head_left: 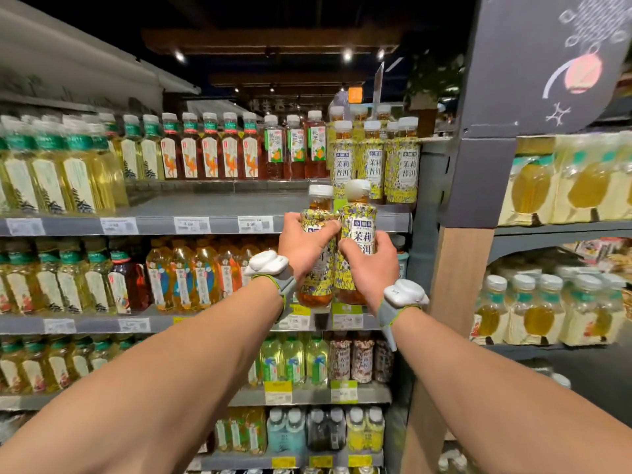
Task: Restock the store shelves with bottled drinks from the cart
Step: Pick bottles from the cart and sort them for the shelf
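Note:
Two tea bottles with yellow floral labels and white caps are held up side by side in front of the shelves. My left hand (302, 244) grips the left bottle (316, 278) round its middle. My right hand (371, 265) grips the right bottle (357, 220) the same way. Both bottles stand upright, just below and in front of the top shelf (212, 206). On that shelf's right end stand matching floral-label bottles (372, 162). The cart is out of view.
The top shelf has a bare grey stretch in front of rows of yellow and red tea bottles (208, 152). Lower shelves are packed with drinks. A dark pillar with a wooden post (458, 278) stands at the right, with more shelving (561, 230) beyond it.

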